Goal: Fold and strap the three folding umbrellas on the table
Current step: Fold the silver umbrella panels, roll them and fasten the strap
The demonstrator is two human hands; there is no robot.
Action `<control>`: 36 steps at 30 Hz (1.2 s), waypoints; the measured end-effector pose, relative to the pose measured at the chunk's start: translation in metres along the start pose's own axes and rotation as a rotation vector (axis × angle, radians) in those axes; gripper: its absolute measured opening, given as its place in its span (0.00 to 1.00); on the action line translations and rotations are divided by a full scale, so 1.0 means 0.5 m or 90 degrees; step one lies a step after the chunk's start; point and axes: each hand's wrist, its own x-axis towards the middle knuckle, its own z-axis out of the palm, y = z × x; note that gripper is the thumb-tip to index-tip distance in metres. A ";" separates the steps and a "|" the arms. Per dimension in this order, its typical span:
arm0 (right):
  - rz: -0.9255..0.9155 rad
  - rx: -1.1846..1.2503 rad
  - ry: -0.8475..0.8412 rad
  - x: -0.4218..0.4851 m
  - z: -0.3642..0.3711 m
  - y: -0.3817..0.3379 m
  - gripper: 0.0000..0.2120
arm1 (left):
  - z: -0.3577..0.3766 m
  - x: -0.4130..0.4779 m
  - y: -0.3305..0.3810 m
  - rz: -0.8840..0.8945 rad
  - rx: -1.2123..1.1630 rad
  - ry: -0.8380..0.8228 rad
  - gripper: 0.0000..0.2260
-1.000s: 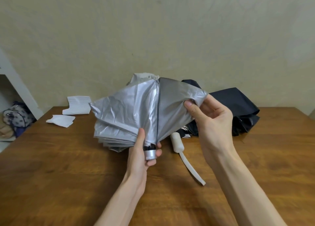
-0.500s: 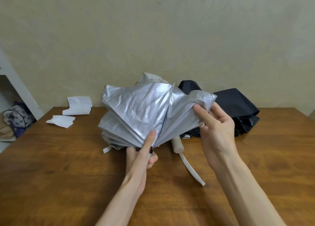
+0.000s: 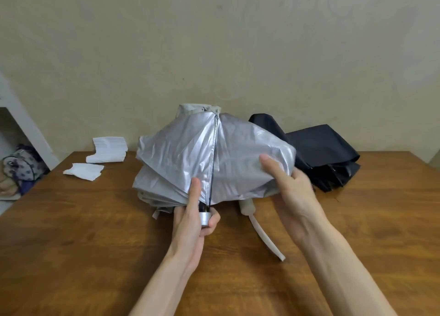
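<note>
Spreading across the whole lower view, the wooden surface [image 3: 71, 244] carries everything, with a plain beige wall [image 3: 214, 41] behind it.

A silver umbrella [image 3: 181, 153] is held up near the middle, its canopy half collapsed into loose, crinkled pleats that fan out to both sides of a dark seam. The lower pleats on the left rest on the surface. A pale grey-beige piece shows behind its top; whether it belongs to this umbrella cannot be told.

A dark umbrella [image 3: 321, 156] lies crumpled at the far right of the surface, just behind the silver one and partly hidden by it.

The right hand [image 3: 295, 191] pinches the right edge of the silver canopy: the thumb lies on top of the fabric and the fingers [image 3: 298, 175] curl under it.

The left hand [image 3: 190, 225] grips the umbrella's metal end cap [image 3: 205, 218] at the bottom of the seam, thumb pointing up along the fabric.

Two stacks of white papers [image 3: 108, 149] sit at the far left edge of the surface, one behind the other.

A white handle [image 3: 247, 207] pokes out from under the silver canopy between the hands, lying on the surface, and a white strap [image 3: 267, 240] trails from it toward the person.

Off the surface at far left, a patterned bag [image 3: 22, 163] sits by a white shelf [image 3: 26, 125]
</note>
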 end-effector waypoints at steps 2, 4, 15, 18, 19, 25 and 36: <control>0.069 -0.055 -0.003 -0.001 -0.002 0.020 0.22 | 0.000 -0.001 -0.001 0.017 0.019 -0.002 0.27; 0.053 -0.104 0.047 0.002 -0.008 0.028 0.17 | 0.001 -0.003 0.000 0.036 0.035 0.004 0.25; -0.033 -0.053 0.085 -0.004 -0.021 0.003 0.12 | -0.006 0.000 -0.010 0.071 0.058 0.040 0.17; -0.025 -0.084 0.107 0.002 -0.030 -0.001 0.11 | -0.012 0.004 -0.012 0.094 0.067 0.037 0.19; -0.029 -0.089 0.129 0.006 -0.035 -0.003 0.11 | -0.014 0.005 -0.013 0.098 0.069 0.039 0.20; -0.052 -0.136 0.128 0.043 -0.048 -0.029 0.07 | -0.017 0.009 -0.017 0.102 0.070 0.036 0.21; -0.061 -0.400 -0.100 0.071 -0.122 -0.095 0.11 | -0.031 0.014 -0.011 0.098 0.080 0.016 0.19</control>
